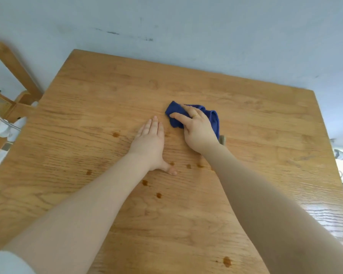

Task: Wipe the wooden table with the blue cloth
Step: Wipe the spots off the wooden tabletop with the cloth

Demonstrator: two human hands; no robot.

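Observation:
The wooden table (255,119) fills most of the head view. A crumpled blue cloth (213,117) lies near its middle, under my right hand (196,129), which presses down on it with the fingers spread over the fabric. A gold ring shows on one finger. My left hand (150,143) rests flat on the bare wood just left of the cloth, fingers together, thumb out, holding nothing. Several small brown stains (145,182) dot the wood near my forearms, and one (227,261) sits close to the front edge.
A grey wall (186,26) runs right behind the table's far edge. Left of the table stand a wooden chair frame (18,70) and a white fan-like object (0,127). The table's right edge (333,147) drops to a patterned floor.

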